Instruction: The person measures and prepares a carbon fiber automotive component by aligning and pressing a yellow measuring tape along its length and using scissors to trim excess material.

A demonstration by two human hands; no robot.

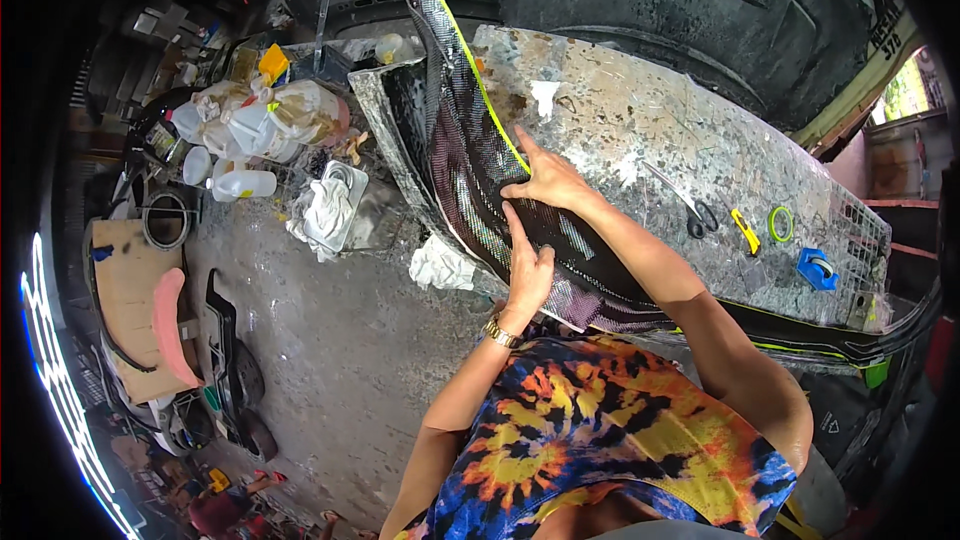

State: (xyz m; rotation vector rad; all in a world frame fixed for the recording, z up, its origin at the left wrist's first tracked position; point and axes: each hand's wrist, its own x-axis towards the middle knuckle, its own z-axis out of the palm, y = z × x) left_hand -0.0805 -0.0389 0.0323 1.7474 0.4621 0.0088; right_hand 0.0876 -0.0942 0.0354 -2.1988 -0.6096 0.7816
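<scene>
Hands both flat on the carbon sheet (470, 155), fingers extended, nothing gripped. Left hand (527, 265) presses the weave at the panel's lower edge, gold watch (500, 332) on that wrist. Right hand (548, 178) lies just above it, palm down, fingers spread toward the yellow-green edge strip (470, 65); the two hands are close, not touching. Sheet is dark woven fabric draped over a long curved panel that runs from top centre down past the torso to the right, resting on the paint-spattered counter (640, 120). On the counter's right end, well apart from the hands: scissors (700, 218), yellow knife (745, 230), green tape ring (781, 224), blue tape dispenser (817, 268). White rag (438, 265) lies on the floor just left of the panel. Further left: plastic jugs (250, 130) clustered together, foil tray (335, 202) with crumpled cloth. Tyres (700, 10) stacked behind the counter.
</scene>
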